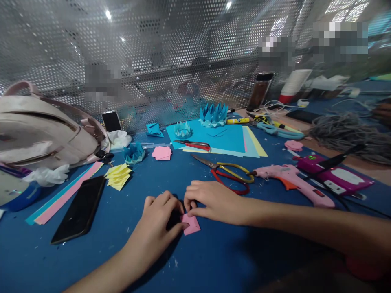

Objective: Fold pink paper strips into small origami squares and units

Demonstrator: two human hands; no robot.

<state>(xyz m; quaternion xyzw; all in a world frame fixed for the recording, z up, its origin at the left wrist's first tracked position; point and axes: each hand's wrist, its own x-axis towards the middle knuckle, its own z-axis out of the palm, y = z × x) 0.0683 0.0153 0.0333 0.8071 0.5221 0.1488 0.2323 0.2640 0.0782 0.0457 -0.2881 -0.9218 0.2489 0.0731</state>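
Both hands press on a small pink paper (191, 224) that lies on the blue surface (214, 260). The left hand (160, 215) has its fingers curled down, pinching the paper's left edge. The right hand (210, 201) has its fingers bent close, holding the top edge. Scissors (227, 173) and a pink glue gun (290, 179) lie just behind. A black phone (80, 209) lies to the left.

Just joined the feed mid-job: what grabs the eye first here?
Front and centre, the left hand and right hand press a small pink paper piece on the blue table. Just beyond lie scissors and a pink glue gun; a black phone lies to the left.
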